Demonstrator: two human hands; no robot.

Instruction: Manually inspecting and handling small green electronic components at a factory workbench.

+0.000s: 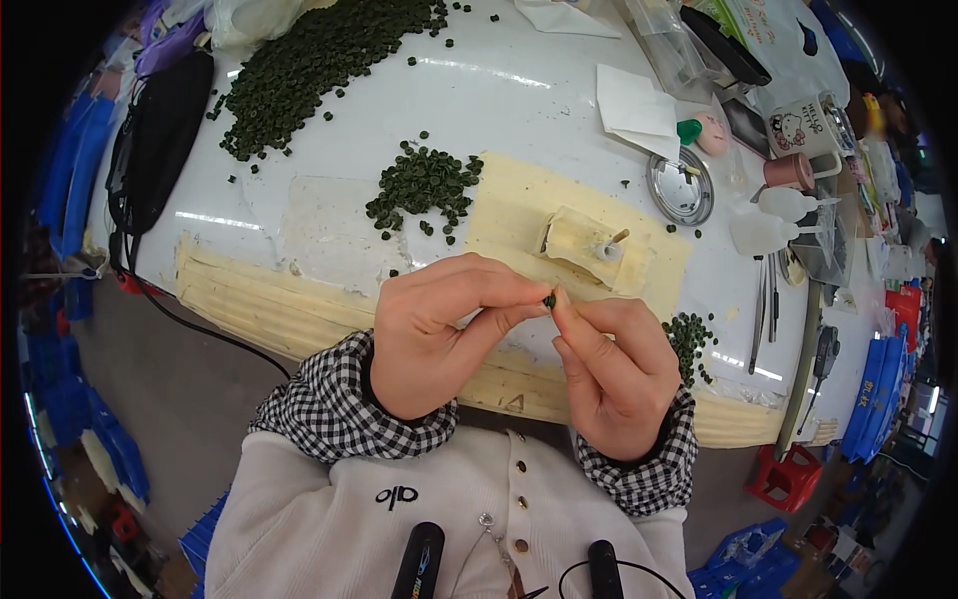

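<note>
Between both hands, just over the table's near edge, is one small dark green round piece point(550, 300). My left hand point(449, 324) pinches it from the left with thumb and forefinger. From the right, the fingertips of my right hand point(614, 364) close on it too, hiding much of it. Beyond the hands, a tape-covered block point(584, 248) with a short upright peg lies on a cream sheet point(509, 200). A small heap of similar green pieces point(424, 188) sits to the left of that sheet, and another small group point(689, 344) lies beside my right hand.
A large pile of green pieces point(309, 75) covers the far left. At right are a round metal dish point(681, 188), white squeeze bottles point(763, 235), tweezers point(756, 314) and a mug point(803, 125). A black bag point(160, 145) and its cable lie along the left edge.
</note>
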